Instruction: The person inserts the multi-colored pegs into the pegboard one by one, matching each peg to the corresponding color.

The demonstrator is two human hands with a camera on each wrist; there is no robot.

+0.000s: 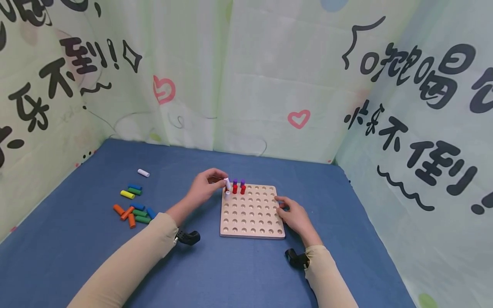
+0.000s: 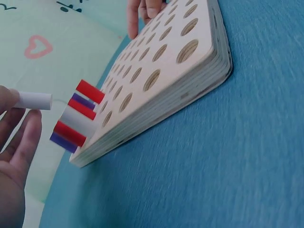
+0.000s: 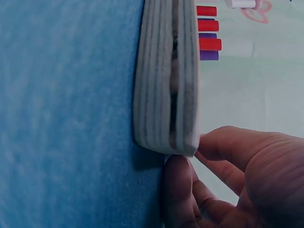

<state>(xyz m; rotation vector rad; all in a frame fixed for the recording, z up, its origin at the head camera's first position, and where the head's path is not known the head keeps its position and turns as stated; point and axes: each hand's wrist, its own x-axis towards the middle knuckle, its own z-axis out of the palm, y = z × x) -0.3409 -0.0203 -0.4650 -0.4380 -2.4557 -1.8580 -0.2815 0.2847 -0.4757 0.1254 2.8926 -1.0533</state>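
Note:
A white peg [image 1: 227,184] is pinched between the thumb and fingers of my left hand [image 1: 208,186], above the back left corner of the wooden pegboard [image 1: 252,218]. Beneath it, purple pegs [image 1: 242,182], red pegs [image 1: 243,189] and another white peg [image 1: 227,195] stand upright in the board's holes. The held white peg [image 2: 35,100] lies nearly level in the left wrist view, apart from the standing ones. At the board's right edge, my right hand [image 1: 293,215] grips the rim with thumb and fingers, also seen as a hand [image 3: 237,175] in the right wrist view.
Orange pegs [image 1: 132,220], green pegs [image 1: 142,219] and blue pegs [image 1: 151,213] lie loose on the blue cloth [image 1: 231,273] to the left. A yellow peg [image 1: 127,194] and a white peg [image 1: 144,173] lie farther back. Printed curtains [image 1: 246,85] surround the table.

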